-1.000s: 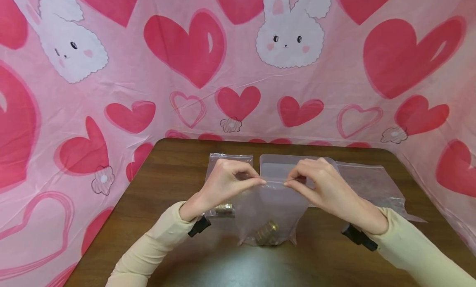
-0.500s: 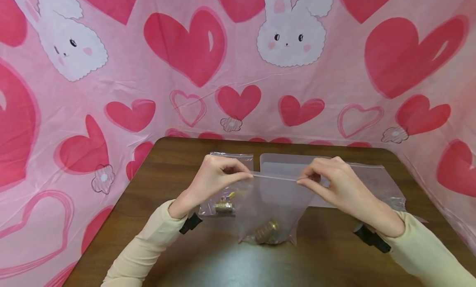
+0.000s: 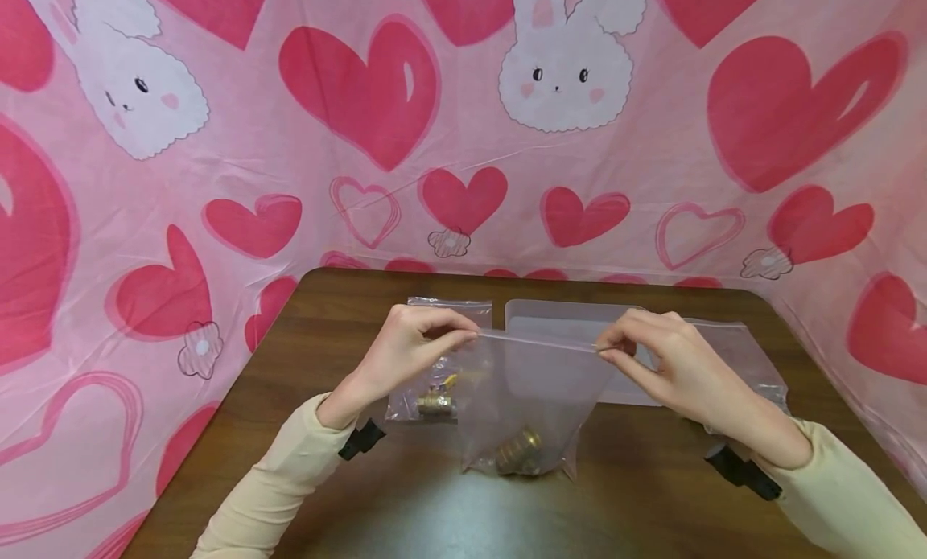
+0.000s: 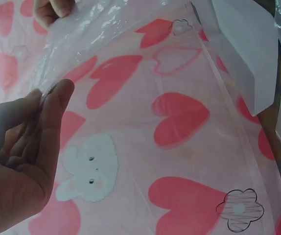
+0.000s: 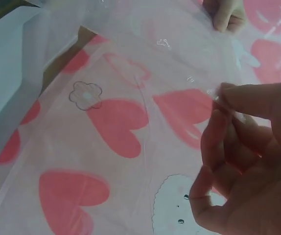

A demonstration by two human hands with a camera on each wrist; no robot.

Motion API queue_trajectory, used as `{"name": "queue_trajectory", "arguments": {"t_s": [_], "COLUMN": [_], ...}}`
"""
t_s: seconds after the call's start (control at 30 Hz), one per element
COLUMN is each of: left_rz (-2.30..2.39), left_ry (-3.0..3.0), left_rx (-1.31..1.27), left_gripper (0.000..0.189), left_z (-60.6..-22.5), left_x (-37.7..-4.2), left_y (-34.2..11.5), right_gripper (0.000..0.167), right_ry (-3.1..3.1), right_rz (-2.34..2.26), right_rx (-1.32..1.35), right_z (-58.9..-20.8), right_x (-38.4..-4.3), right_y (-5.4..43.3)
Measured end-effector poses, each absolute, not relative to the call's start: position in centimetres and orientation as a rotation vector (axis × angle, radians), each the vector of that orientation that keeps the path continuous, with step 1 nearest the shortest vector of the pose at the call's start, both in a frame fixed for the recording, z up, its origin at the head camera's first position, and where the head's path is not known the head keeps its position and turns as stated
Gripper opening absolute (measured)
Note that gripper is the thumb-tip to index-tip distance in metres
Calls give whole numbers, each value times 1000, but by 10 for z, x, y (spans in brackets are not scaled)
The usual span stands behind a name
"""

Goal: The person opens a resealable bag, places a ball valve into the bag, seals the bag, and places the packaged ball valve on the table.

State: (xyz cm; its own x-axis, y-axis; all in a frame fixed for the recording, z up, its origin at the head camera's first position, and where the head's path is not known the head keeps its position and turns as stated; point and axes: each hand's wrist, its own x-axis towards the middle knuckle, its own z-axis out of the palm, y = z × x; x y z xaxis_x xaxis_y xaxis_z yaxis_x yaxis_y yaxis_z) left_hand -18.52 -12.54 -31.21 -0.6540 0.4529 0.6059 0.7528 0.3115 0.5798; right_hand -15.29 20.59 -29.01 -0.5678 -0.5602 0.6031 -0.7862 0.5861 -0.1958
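Observation:
A clear zip bag (image 3: 532, 398) stands upright in the middle of the table in the head view, its top edge stretched taut between both hands. Inside, at the bottom, lies a brass-coloured metal fitting (image 3: 520, 452), blurred by the plastic. My left hand (image 3: 401, 356) pinches the top left corner between thumb and fingers. The top right corner is pinched by my right hand (image 3: 673, 366). In the left wrist view the left fingertips (image 4: 64, 90) hold the bag's edge. The right wrist view shows the right thumb and fingers gripping the other end of that edge.
Behind the left hand lies another zip bag (image 3: 414, 382) containing a brass valve with a yellow handle (image 3: 451, 380). A whitish translucent tray (image 3: 554, 310) stands behind the held bag. Further right is a flat clear bag (image 3: 739, 358). A heart-patterned cloth (image 3: 463, 84) rises behind the wooden table (image 3: 348, 293).
My hands have moved apart, the left to the left and the right to the right, along the bag's top edge. Its bottom, with the fitting, has stayed in place.

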Motion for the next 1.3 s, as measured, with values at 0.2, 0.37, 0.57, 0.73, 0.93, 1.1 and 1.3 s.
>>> {"name": "queue_trajectory", "arguments": {"t_s": [0.2, 0.37, 0.57, 0.73, 0.93, 1.1, 1.3], "left_rz": [-1312, -1347, -1400, -1433, -1465, -1481, -1511], "left_ry": [-2279, -2270, -2256, -2245, -2213, -2202, -2206], "left_rx": [-1047, -1044, -1074, -1090, -1106, -1140, -1142], "left_gripper": [7, 8, 12, 15, 18, 19, 23], "left_z": [-313, -314, -316, -317, -318, -318, -318], "left_x": [-185, -185, -186, -186, -185, -184, -183], "left_y": [-129, -130, -129, -129, -129, -129, -129], "right_gripper": [37, 40, 37, 31, 40, 42, 31], "right_ry": [-2339, -2341, -2332, -2329, -2351, -2511, -2676], "right_rz": [618, 624, 638, 648, 877, 1045, 1113], "right_rx": [987, 944, 985, 994, 1059, 1009, 969], "right_z": [-291, -293, -294, -299, -309, -325, -355], "right_x": [-152, -150, -149, -147, -151, -151, -153], "right_y": [211, 213, 219, 224, 228, 232, 231]}}
